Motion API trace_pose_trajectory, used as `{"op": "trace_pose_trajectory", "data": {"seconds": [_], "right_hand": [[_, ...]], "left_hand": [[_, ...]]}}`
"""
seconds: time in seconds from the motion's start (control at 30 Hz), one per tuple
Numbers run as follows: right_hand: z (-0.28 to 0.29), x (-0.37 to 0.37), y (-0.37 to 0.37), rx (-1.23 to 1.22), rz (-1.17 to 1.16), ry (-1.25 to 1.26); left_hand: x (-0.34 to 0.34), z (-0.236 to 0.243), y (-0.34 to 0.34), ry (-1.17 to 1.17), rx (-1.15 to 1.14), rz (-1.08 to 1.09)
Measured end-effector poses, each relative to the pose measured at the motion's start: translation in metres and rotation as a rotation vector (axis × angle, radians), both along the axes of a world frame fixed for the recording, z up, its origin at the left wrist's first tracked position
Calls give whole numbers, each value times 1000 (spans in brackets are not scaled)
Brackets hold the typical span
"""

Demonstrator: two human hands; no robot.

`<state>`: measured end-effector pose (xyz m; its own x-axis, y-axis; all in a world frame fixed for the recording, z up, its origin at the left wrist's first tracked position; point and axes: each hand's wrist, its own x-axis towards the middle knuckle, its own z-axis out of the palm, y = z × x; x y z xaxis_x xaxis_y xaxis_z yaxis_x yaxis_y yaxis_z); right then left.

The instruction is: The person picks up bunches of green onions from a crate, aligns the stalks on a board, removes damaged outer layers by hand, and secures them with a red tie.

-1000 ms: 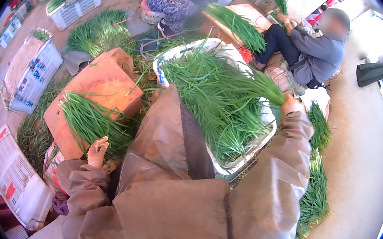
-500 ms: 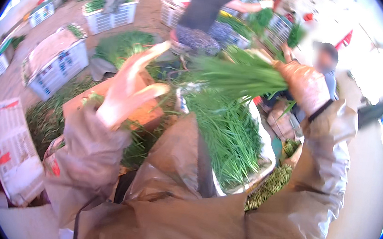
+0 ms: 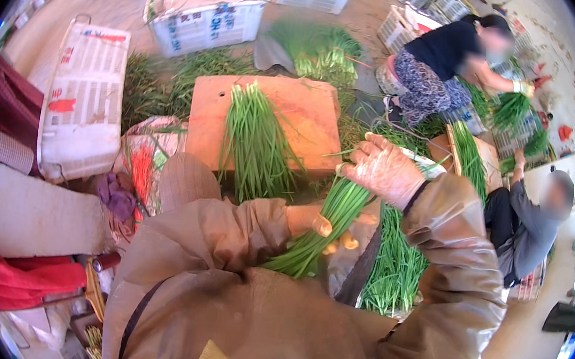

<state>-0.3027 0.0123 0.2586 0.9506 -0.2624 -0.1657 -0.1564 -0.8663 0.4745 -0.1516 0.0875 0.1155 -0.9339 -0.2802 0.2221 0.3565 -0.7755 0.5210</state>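
Observation:
A bunch of green chives (image 3: 337,216) slants across in front of my chest. My left hand (image 3: 307,221) is wrapped round its lower middle, thumb on top. At the bunch's upper end, the gloved fingers of my right hand (image 3: 385,167) are closed on the stalks. Just beyond, a second bunch of chives (image 3: 256,141) lies on an orange-brown board (image 3: 318,123), its pale ends toward the far edge and its leaves hanging over the near edge. Loose chives (image 3: 394,268) fill a lined container to my right, partly hidden by my right arm.
A white crate on its side (image 3: 86,99) stands at left, near a covered white crate (image 3: 206,20). Chive heaps (image 3: 326,47) and leaf scraps (image 3: 172,76) cover floor beyond the board. Two people work at right, one bending (image 3: 440,62), one seated (image 3: 539,220).
My right hand has brought the chives from the far right to my chest. My left hand, spread before, has closed round them. The view has turned, and the board with its bunch now shows fully.

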Motion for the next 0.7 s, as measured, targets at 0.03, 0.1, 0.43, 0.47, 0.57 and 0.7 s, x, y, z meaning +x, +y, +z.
{"op": "trace_pose_trajectory", "data": {"seconds": [0.03, 0.1, 0.43, 0.47, 0.57, 0.7], "right_hand": [[-15, 4, -1, 70, -43, -141], [6, 20, 18, 165, -113, -302], [-144, 28, 50, 853, -975, -1199], [-142, 17, 38, 905, -1035, -1151], [-77, -2, -15, 1206, -1197, -866], [-15, 29, -98, 1290, -1268, -274]], "left_hand": [[1, -16, 2, -16, 49, 69], [13, -22, -1, -98, 118, 194], [-21, -54, -96, -141, 654, 825], [-27, -54, -103, -91, 731, 808], [-37, -37, -116, -30, 689, 867], [-31, -9, -131, 106, 859, 867]]}}
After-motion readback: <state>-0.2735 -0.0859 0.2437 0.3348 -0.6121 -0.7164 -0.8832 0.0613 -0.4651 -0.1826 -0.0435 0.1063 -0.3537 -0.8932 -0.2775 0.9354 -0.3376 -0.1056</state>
